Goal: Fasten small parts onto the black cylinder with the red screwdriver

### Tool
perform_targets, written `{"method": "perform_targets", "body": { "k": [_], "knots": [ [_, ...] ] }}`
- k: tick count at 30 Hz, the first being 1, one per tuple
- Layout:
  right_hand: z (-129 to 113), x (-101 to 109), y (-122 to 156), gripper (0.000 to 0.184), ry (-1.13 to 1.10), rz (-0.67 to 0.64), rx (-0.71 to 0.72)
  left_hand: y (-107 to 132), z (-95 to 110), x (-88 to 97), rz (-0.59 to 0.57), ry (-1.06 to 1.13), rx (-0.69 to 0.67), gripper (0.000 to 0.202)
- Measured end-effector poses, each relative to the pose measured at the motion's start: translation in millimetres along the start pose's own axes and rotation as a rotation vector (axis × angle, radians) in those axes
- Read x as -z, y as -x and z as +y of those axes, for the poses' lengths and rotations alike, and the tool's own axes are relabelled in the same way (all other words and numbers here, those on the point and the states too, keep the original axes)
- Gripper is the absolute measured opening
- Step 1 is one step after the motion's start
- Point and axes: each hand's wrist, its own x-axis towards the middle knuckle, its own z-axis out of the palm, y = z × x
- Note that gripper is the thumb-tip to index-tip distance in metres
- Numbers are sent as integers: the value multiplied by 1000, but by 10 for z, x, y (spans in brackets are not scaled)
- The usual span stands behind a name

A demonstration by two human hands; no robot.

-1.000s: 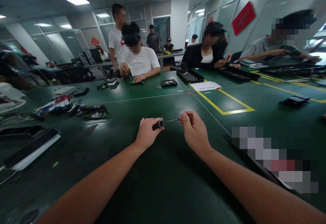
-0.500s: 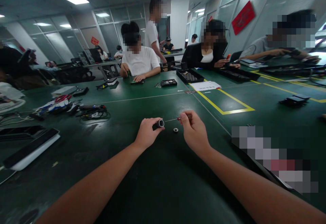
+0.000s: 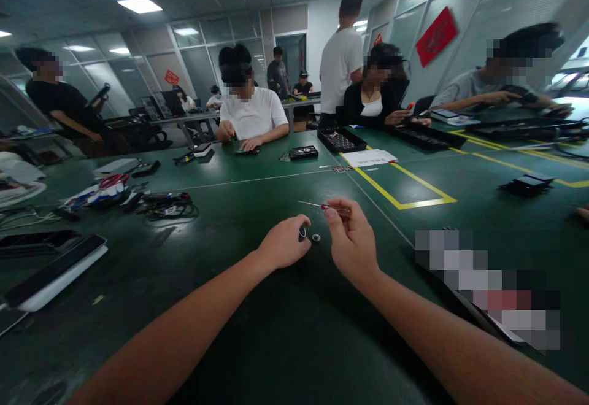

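My left hand (image 3: 285, 242) is curled around a short black tube (image 3: 302, 232); only its round end with a pale rim shows, facing right, and the fingers hide the rest. Close to those fingertips a small round metal part (image 3: 316, 238) lies on the green table (image 3: 257, 331). In my right hand (image 3: 353, 236) is a screwdriver (image 3: 338, 210) with a reddish see-through handle, gripped between thumb and fingers. Its thin shaft points left, above and apart from the tube's end.
To the left lie a heap of cables (image 3: 170, 205) and a long black-and-white device (image 3: 59, 273). A blurred-out flat item (image 3: 483, 294) is at the right. Farther back are a black tray (image 3: 343, 140), a paper sheet (image 3: 369, 158) and several people working.
My left hand has moved right and slightly down, turning so its fingers cover more of the tube. The screwdriver's tip has risen off the tube's end. A standing person behind has moved right.
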Motion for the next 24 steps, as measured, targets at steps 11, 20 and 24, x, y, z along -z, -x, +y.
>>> {"method": "perform_targets", "body": {
  "k": [11, 20, 24],
  "knots": [
    [23, 10, -2, 22, 1, -29, -3, -174, 154, -48, -204, -101, 53, 17],
    [-8, 15, -7, 23, 4, -41, -46, -88, -275, 227, -52, 122, 121, 18],
    [19, -11, -34, 27, -58, -62, -135, 91, -551, 505, -56, 480, 317, 30]
  ]
}}
